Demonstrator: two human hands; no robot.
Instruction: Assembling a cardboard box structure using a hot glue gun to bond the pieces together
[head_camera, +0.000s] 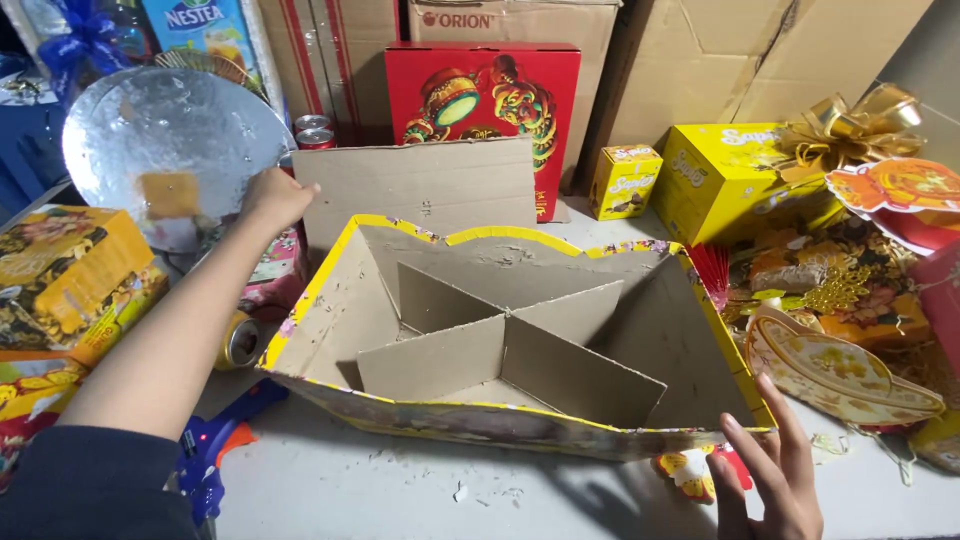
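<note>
Here the left hand (275, 198) grips the cardboard sheet (420, 190), fingers hidden; right hand (770, 470), open, partly cut off.

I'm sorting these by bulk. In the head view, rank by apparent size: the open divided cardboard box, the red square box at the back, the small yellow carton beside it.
1. Open divided cardboard box, though it is also nearest the camera.
2. Red square box.
3. Small yellow carton.

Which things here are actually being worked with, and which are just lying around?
In use: left hand on the cardboard sheet; right hand at the divided box.

Lying about: silver round board, red box, yellow boxes, gold bow, drink can.
</note>
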